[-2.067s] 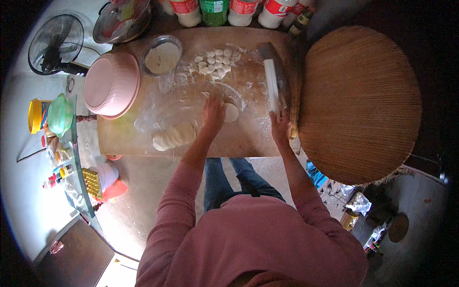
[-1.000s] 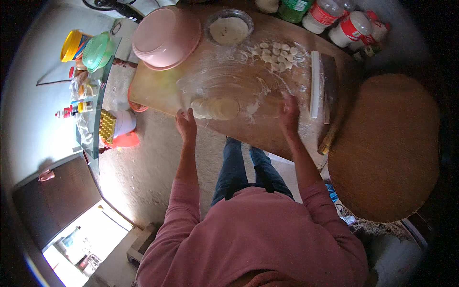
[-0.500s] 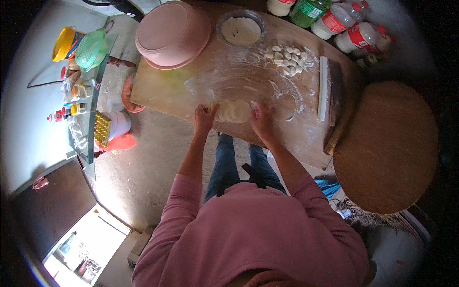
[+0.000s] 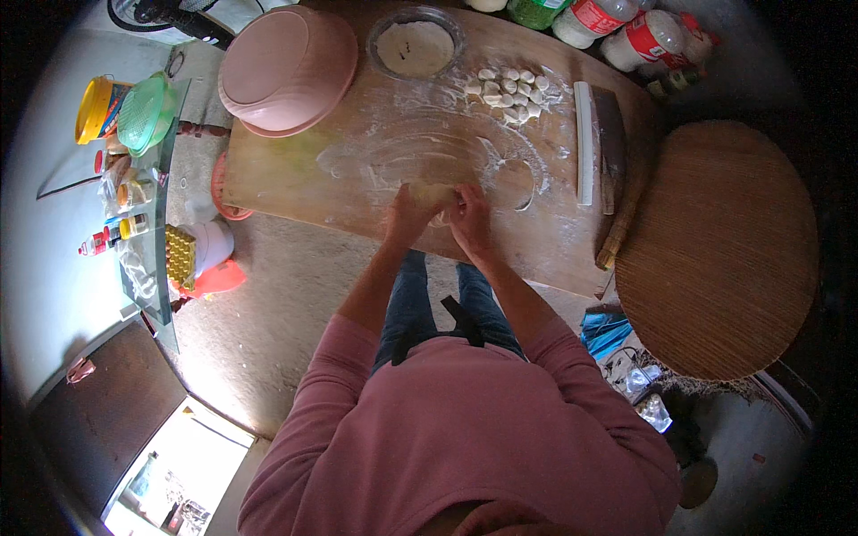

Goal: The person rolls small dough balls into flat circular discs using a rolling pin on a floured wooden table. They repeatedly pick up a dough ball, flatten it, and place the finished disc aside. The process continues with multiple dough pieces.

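A pale piece of dough is between my two hands at the near edge of the floured wooden board. My left hand is closed on its left side. On the other side my right hand pinches it, fingers drawn together. Much of the dough is covered by the fingers, so its full shape is hidden. Farther back on the board lie several small round dough pieces dusted with flour. A bowl of flour stands beyond them to the left.
An upturned pink basin occupies the board's far left. On the right are a long white bar and a big round brown board. Several bottles line the far right. A glass shelf stands at left.
My hands have come closer together, and the dough, stretched out flat between them before, is now bunched and mostly covered. The whole view has shifted slightly.
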{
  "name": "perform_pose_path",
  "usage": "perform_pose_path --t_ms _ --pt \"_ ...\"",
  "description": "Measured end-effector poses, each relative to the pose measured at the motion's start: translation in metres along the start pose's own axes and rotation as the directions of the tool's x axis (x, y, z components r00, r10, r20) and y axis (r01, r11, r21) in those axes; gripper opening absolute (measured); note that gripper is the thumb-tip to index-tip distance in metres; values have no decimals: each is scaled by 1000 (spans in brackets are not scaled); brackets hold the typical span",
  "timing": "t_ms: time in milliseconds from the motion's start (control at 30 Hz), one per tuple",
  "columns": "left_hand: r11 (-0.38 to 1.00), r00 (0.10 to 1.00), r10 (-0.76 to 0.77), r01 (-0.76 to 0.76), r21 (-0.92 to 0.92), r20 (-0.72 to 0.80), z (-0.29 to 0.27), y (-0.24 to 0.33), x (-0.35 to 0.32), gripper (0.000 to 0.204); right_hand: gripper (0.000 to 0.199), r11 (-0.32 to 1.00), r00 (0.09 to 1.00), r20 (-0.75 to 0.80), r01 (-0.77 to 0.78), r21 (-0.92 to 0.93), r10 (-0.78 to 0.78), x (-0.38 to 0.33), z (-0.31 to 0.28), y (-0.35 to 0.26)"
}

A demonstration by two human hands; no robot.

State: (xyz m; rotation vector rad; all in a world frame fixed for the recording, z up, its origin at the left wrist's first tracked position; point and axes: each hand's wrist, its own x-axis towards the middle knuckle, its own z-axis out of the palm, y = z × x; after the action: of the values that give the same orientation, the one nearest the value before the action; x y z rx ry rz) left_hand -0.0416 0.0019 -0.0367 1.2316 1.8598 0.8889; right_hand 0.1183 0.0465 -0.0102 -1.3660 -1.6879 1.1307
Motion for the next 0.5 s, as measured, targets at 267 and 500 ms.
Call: perform_pose_path --t_ms 267,500 --pt "956 957 -290 290 -46 -1 7 66 -7 65 27 999 999 -50 14 51 -12 -4 -10 22" --pt "413 881 -273 470 -780 387 -21 35 -27 63 21 938 977 -22 -199 283 214 24 -30 -14"
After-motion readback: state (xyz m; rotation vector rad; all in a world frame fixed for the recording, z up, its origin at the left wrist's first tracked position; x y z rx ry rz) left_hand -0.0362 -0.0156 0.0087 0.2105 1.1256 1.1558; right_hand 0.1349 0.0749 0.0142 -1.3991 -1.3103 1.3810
